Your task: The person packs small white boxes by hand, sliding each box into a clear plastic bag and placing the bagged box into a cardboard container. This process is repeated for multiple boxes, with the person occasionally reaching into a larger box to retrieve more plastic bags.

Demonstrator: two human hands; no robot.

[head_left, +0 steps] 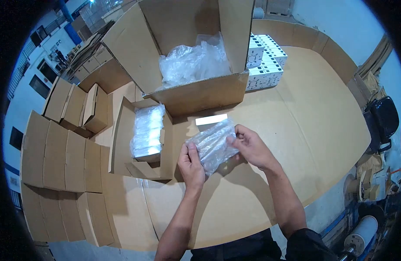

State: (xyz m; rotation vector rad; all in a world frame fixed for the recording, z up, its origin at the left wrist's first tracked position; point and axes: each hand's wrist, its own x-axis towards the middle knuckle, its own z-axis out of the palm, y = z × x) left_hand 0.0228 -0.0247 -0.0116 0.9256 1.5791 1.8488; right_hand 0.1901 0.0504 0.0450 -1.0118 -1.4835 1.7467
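Between my two hands is a clear bubble-wrap bag [214, 145], which looks flat and crinkled. My left hand [192, 167] grips its left edge with the thumb on top. At the bag's right edge, my right hand [253, 147] pinches it between thumb and fingers. Just behind the bag, a small white box [211, 119] rests on the table, partly hidden by the bag. To the left stands an open cardboard carton [167, 150] holding a row of white items wrapped in bubble wrap [147, 130].
A large open cardboard box [200, 96] at the back holds a heap of clear plastic bags [194, 63]. Stacked white printed boxes [265, 65] stand behind it to the right. Several closed brown cartons [57, 156] line the left side. Cardboard covers the table [313, 130].
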